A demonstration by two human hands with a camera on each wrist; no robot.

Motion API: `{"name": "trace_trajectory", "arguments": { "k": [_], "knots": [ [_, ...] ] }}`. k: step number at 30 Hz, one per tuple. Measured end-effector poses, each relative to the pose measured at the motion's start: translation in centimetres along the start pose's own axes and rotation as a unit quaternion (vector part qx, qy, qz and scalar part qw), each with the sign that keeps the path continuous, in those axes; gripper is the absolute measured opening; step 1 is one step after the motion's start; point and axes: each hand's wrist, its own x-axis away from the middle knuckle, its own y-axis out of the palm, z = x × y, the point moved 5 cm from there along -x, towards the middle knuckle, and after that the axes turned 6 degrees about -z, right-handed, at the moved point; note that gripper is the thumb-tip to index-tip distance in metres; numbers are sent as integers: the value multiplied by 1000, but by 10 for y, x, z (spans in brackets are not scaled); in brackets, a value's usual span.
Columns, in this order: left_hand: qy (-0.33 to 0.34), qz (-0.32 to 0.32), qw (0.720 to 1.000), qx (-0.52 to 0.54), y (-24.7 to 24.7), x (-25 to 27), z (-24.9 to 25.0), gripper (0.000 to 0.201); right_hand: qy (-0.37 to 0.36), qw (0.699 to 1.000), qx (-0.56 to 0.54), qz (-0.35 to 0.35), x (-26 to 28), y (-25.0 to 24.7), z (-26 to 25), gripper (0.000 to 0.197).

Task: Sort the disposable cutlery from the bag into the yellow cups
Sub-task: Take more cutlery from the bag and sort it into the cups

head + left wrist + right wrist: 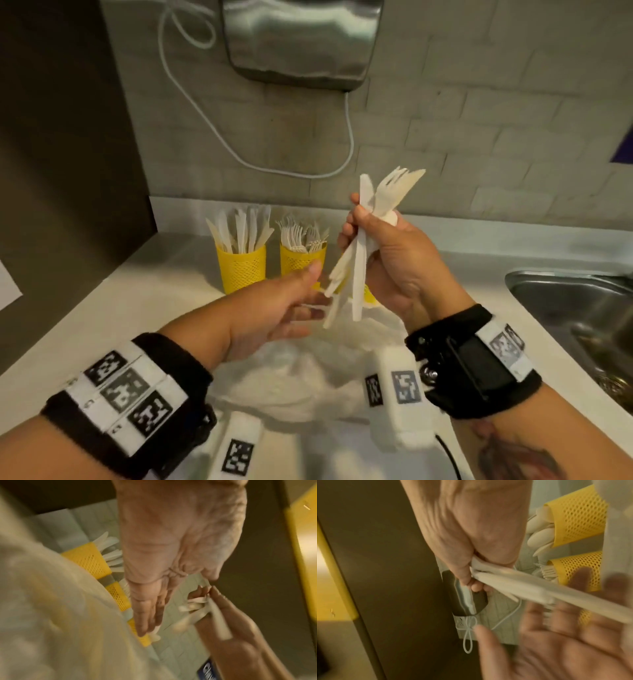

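The third yellow cup point(368, 296) is mostly hidden behind the cutlery bundle point(359, 253). The left hand point(556, 642) is motion-blurred beside that bundle. The sink point(565, 308) is cut off right of it.

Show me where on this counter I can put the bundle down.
Bare counter lies left of the knife cup, toward the dark panel; a narrower strip runs between the right hand and the sink. It is crowded around the yellow cups and over the plastic bag in front.
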Motion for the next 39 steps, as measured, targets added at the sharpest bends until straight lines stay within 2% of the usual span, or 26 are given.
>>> {"name": "trace_trajectory", "arguments": {
  "k": [1, 3, 6, 8, 11, 14, 15, 17, 21, 23, 25, 28, 32, 39],
  "knots": [
    [17, -20, 990, 139, 1, -3, 7, 71, -16, 1000, 3, 10, -2, 4, 3, 19],
    [1, -46, 962, 269, 3, -14, 13, 90, -45, 998, 40, 33, -6, 9, 10, 15],
    [-59, -31, 948, 312, -1, -28, 0, 99, -75, 989, 119, 57, -10, 14, 20, 13],
    [-77, -4, 938, 337, -6, -33, -13, 102, -94, 988, 108, 66, -12, 16, 20, 13],
    [-48, 16, 906, 420, -5, -36, -18, 95, -98, 986, 114, 67, -14, 14, 21, 15],
    [11, 24, 885, 465, -5, -34, -5, 82, -39, 978, 204, 28, -10, 13, 41, 20],
    [22, 17, 889, 458, -5, -32, 0, 79, -18, 975, 223, 14, -7, 11, 50, 19],
    [40, 16, 913, 405, -6, -27, 5, 70, 8, 967, 254, 7, -4, 7, 58, 13],
    [63, 84, 979, 174, -17, -21, 1, 45, 89, 956, 280, -15, -8, -5, 58, 32],
    [73, 52, 993, 81, -16, -20, 1, 37, 128, 957, 258, -43, -7, -6, 62, 38],
    [75, 36, 994, 77, -12, -19, 0, 27, 154, 953, 250, -74, -5, -6, 69, 47],
    [89, 62, 988, 108, -7, -22, -3, 21, 140, 955, 246, -89, -5, -3, 68, 41],
    [112, 111, 981, 111, -8, -25, -7, 19, 64, 960, 271, -15, -10, -8, 57, 23],
    [126, 147, 968, 160, -17, -24, -9, 22, 67, 970, 228, 50, -11, -17, 47, 20]
  ]
}}
